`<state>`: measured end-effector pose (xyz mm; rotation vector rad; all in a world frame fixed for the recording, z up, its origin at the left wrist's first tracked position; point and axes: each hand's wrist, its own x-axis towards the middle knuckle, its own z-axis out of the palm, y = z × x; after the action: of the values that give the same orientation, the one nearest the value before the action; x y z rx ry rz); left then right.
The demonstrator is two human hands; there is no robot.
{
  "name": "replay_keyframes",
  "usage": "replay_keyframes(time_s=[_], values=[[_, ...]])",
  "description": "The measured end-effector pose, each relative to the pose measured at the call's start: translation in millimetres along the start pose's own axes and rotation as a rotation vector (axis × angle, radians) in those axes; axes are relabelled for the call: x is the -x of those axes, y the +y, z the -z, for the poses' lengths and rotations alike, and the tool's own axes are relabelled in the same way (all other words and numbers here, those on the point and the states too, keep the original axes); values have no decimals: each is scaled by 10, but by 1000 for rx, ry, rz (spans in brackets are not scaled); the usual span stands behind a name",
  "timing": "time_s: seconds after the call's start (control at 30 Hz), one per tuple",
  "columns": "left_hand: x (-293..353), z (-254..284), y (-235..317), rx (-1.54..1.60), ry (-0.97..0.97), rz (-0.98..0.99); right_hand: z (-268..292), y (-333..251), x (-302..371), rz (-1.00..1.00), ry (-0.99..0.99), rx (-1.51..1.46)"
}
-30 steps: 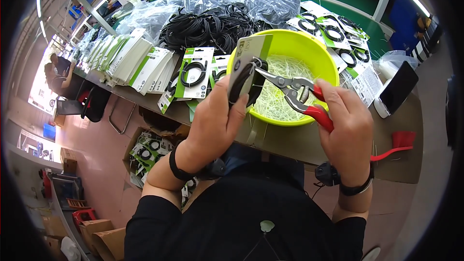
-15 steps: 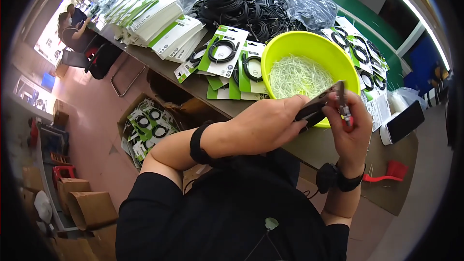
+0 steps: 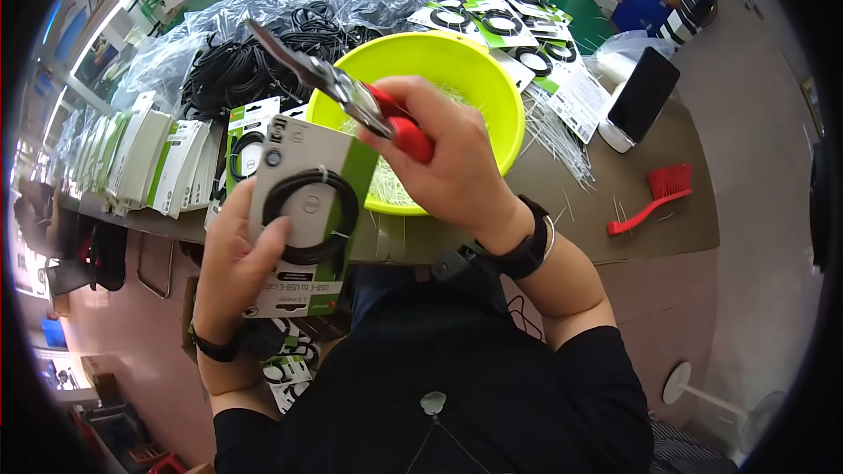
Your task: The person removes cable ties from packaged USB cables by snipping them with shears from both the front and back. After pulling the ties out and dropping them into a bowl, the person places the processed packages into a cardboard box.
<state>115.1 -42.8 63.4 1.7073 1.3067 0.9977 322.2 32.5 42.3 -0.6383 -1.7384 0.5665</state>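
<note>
My left hand [image 3: 237, 254] grips the lower left part of a cable card [image 3: 307, 202], white and green, its thumb on the front. A coiled black cable [image 3: 300, 256] is fastened on the card with thin white ties. In my right hand [image 3: 452, 158] is a pair of pliers [image 3: 338, 92] with red handles and metal jaws, pointing up and left above the card's top edge. The jaws are apart from the cable. Behind both hands stands a yellow-green basin [image 3: 505, 101], holding many thin white plastic strips [image 3: 391, 189].
Stacked cards [image 3: 132, 158] and a pile of black cables [image 3: 241, 75] are at the left. More carded cables [image 3: 500, 22] lie behind the basin. At the right are loose white strips [image 3: 558, 136], a phone [image 3: 644, 98] on a stand and a red brush [image 3: 669, 183].
The view has swung to the right. The card, earlier seen edge-on beside the pliers, now faces me in my left hand; the pliers have come away from it.
</note>
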Motion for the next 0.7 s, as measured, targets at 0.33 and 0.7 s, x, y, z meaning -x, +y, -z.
replay_keyframes(time_s=[0.33,0.7], values=[[-74,38,-158,-90,76,-47,-124,38,-85,172,-135,57],[-48,102,-66,-131,37,51,-66,48,-120,246,-173,145]])
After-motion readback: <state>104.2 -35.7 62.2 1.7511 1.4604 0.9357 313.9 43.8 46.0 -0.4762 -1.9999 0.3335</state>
